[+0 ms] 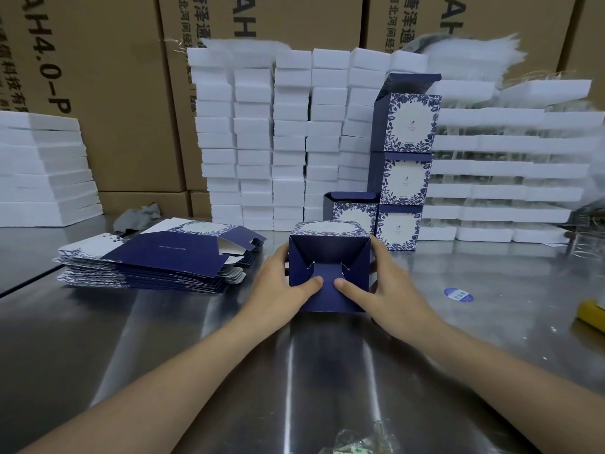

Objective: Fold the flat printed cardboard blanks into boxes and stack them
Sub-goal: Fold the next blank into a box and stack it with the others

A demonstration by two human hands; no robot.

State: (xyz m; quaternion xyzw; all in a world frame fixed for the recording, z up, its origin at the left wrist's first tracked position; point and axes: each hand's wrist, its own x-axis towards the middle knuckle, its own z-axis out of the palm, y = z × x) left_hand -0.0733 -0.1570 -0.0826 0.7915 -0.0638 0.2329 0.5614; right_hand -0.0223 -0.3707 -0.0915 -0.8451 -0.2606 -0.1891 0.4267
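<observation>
On the steel counter [196, 322] stands a navy box [329, 267] — floral white panel behind, bottom flaps folded inward toward the camera. It sits between both hands: left hand [281, 290] and right hand [389, 290] grip its sides, thumbs pressing the centre flap.

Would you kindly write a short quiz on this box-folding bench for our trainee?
1. True or false: the pile of flat blanks lies to the right of the half-folded box.
2. How many finished boxes stand in the tall stack? A) two B) three C) five
3. Which hand holds the half-folded box: the left hand, the right hand, or both?
Key: 1 false, it lies to the left; 2 B; 3 both.
</observation>
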